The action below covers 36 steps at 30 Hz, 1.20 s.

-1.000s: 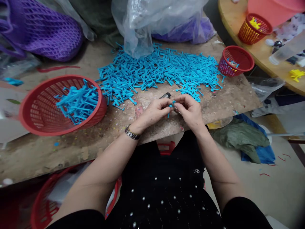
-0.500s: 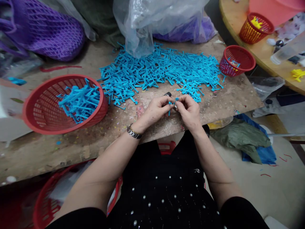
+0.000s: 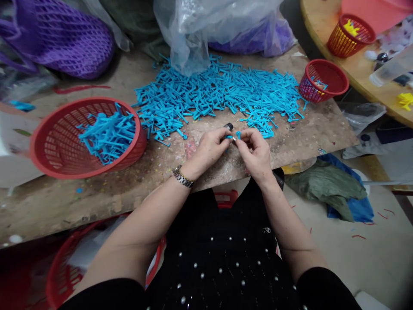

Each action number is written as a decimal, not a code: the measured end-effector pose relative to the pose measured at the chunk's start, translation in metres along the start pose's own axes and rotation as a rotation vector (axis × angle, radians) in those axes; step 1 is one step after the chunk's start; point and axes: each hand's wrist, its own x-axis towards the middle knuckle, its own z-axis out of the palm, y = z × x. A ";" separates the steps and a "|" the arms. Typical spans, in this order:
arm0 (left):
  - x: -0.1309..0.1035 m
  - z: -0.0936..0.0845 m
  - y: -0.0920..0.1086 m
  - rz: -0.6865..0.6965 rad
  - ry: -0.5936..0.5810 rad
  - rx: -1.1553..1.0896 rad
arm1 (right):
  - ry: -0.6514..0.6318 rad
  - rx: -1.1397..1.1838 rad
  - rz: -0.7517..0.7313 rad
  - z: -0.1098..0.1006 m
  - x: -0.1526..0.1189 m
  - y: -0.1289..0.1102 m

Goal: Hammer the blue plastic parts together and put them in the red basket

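My L hand (image 3: 210,147) pinches small blue plastic pc (image 3: 229,137) approx. crosswise, just L of round-headed blue plastic pc (image 3: 238,134) gripped in R hand (image 3: 258,154).

Over a worn counter (image 3: 155,176), a person's left hand (image 3: 211,148) and right hand (image 3: 256,153) work close together, each pinching a small blue piece. From the hands, a blue heap (image 3: 222,92) spreads at twelve o'clock; a large red basket (image 3: 51,148), partly filled with blue pieces, stands at nine, a smaller red basket (image 3: 334,82) at two, a purple mesh bag (image 3: 77,41) at ten.
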 end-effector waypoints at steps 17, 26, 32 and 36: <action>-0.001 -0.001 0.010 -0.002 -0.167 -0.321 | 0.094 -0.288 -0.073 -0.009 -0.001 0.006; 0.000 0.002 0.003 -0.051 -0.104 -0.336 | 0.081 -0.291 -0.071 -0.013 -0.004 0.010; -0.002 0.003 0.003 -0.047 -0.083 -0.301 | 0.080 -0.302 -0.011 -0.013 -0.006 0.011; -0.002 0.004 0.003 -0.022 -0.073 -0.261 | 0.075 -0.328 -0.039 -0.012 -0.006 0.012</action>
